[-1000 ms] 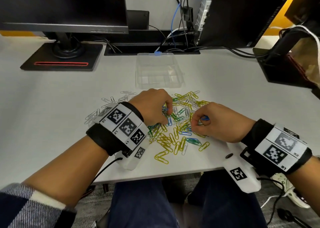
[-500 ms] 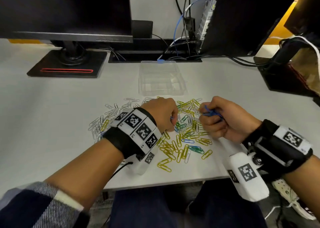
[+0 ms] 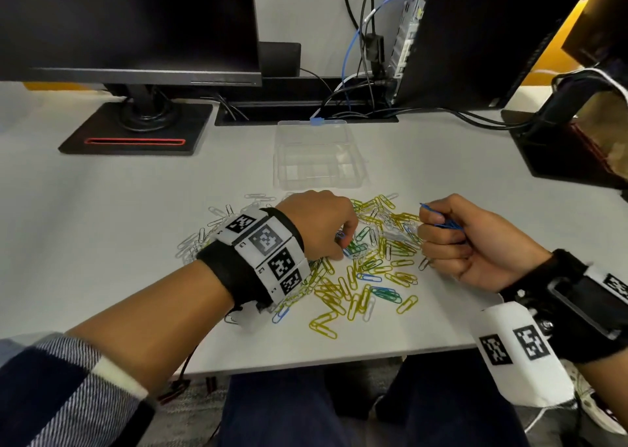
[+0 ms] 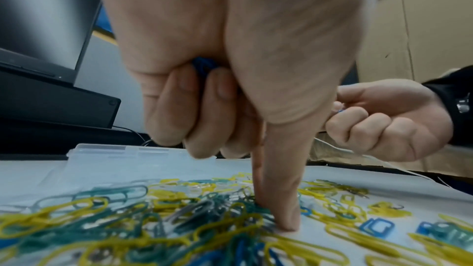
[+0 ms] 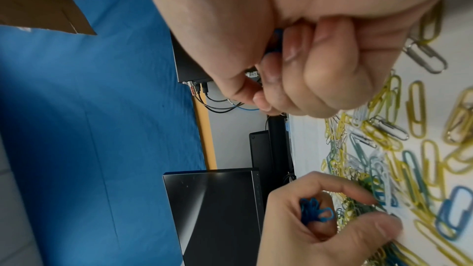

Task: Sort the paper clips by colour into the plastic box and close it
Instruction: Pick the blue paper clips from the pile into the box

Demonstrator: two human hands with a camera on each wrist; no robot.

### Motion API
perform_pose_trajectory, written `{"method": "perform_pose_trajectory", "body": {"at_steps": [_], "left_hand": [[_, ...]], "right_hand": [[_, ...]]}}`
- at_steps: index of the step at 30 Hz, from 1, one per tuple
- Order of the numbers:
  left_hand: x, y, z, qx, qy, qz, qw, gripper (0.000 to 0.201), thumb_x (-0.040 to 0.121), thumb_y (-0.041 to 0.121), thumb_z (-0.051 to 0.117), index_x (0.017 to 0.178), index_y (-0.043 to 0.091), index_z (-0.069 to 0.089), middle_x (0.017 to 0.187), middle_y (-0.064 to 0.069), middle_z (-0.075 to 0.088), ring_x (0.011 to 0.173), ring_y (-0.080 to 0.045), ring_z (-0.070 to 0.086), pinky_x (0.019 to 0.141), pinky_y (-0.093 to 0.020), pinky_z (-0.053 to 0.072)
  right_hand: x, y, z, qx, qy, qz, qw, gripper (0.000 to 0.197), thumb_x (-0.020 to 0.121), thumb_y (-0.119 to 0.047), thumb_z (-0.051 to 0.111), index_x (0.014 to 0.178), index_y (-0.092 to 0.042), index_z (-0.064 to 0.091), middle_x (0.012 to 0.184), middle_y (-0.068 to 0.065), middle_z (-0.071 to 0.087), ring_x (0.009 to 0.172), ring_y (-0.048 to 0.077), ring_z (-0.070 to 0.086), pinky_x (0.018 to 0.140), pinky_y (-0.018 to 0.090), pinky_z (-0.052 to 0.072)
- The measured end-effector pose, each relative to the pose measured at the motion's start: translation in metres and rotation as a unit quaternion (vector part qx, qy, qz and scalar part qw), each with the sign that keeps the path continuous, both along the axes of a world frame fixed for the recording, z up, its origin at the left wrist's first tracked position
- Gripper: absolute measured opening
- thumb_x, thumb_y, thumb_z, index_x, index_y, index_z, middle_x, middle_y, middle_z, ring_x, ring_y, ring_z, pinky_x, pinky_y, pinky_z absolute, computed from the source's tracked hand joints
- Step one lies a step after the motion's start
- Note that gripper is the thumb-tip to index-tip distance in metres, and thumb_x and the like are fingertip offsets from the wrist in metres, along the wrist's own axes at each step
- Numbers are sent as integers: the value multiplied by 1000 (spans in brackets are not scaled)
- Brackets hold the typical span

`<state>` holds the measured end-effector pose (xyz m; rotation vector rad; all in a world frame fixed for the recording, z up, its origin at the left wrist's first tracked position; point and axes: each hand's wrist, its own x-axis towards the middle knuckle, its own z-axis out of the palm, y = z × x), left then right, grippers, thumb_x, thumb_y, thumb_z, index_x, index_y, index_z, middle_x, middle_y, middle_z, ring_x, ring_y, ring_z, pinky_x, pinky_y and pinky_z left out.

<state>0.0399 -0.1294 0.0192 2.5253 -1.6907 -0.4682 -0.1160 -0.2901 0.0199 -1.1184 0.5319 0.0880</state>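
A heap of yellow, green, blue and white paper clips (image 3: 367,270) lies on the white desk near its front edge. Behind it sits the clear plastic box (image 3: 317,156), lid open, its compartments showing nothing. My left hand (image 3: 319,229) hovers over the heap's middle, gripping a bunch of blue clips (image 5: 313,210) in its curled fingers while index finger and thumb reach down into the clips (image 4: 279,209). My right hand (image 3: 452,239) is raised at the heap's right edge, fisted round several blue clips (image 3: 440,217) that stick out from its top.
A monitor on a black stand (image 3: 136,130) is at the back left. A dark computer case (image 3: 475,39) with cables stands at the back right, and a black object (image 3: 571,147) sits at the far right. Bare desk lies left of the heap.
My right hand has lifted off the heap and turned thumb-up with blue clips in its fist. My left hand has stayed over the heap, picking among the clips.
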Motion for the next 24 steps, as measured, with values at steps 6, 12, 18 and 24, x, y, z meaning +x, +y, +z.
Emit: {"method": "perform_pose_trajectory", "body": {"at_steps": [6, 12, 18, 24], "left_hand": [[-5, -2, 0, -19, -4, -18, 1000, 12, 79, 32, 72, 88, 31, 65, 79, 9, 50, 83, -19, 56, 66, -27, 40], [-4, -3, -3, -16, -4, -26, 1000, 8, 80, 34, 71, 84, 31, 65, 84, 7, 53, 87, -19, 55, 67, -27, 38], [0, -4, -7, -7, 1, -42, 999, 8, 86, 30, 66, 82, 28, 59, 74, 13, 46, 79, -14, 49, 61, -23, 32], [6, -4, -8, 22, 8, -38, 999, 19, 90, 33, 64, 78, 23, 53, 68, 12, 43, 72, -14, 44, 64, -24, 33]], "right_hand": [[0, -1, 4, 2, -3, -3, 1000, 29, 93, -23, 34, 64, -21, 35, 52, -8, 15, 44, 8, 3, 35, 19, 8], [-2, 0, 6, -18, -7, -4, 1000, 29, 94, -22, 34, 64, -21, 34, 51, -9, 17, 46, 8, 3, 36, 18, 7], [-2, -1, 6, -21, -7, -6, 1000, 29, 94, -23, 35, 65, -21, 34, 51, -8, 16, 45, 8, 4, 36, 19, 7], [-2, -2, 6, -8, -6, -9, 1000, 28, 92, -22, 35, 64, -21, 34, 50, -9, 18, 45, 8, 4, 36, 20, 7]]}}
